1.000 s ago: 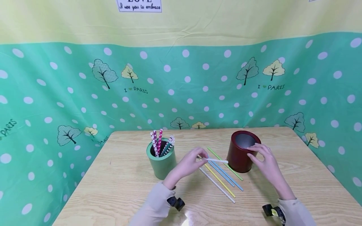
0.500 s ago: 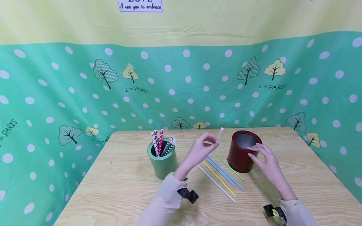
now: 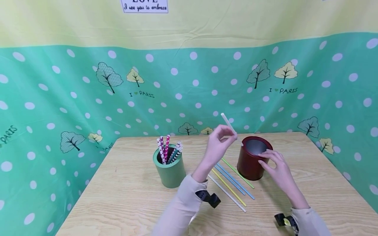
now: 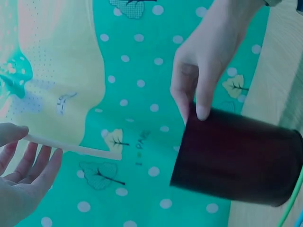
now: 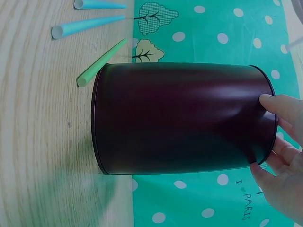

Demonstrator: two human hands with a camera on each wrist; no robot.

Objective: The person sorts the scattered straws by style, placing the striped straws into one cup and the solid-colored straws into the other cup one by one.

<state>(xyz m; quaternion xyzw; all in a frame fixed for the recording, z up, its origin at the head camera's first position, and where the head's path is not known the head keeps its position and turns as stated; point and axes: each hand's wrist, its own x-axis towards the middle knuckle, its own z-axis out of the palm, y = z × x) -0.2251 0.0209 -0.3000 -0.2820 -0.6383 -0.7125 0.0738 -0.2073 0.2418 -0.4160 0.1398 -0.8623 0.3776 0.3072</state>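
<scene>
Slantwise, white straw (image 3: 228, 123) pinched in left hand (image 3: 218, 143), red cup (image 3: 249, 164) pinched by right hand (image 3: 277, 167)

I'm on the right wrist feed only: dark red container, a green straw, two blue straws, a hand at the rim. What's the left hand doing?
Observer: The left hand pinches a white straw, raised off the table.
Operator: Does anything show inside the container?
Observer: The head view shows part of the gray interior of the dark red container; no straws are visible there.
Operator: Any loose straws I'm missing?
Observer: A yellow straw and a second white straw lie to the left of the two blue straws, as the head view sees them.
</scene>
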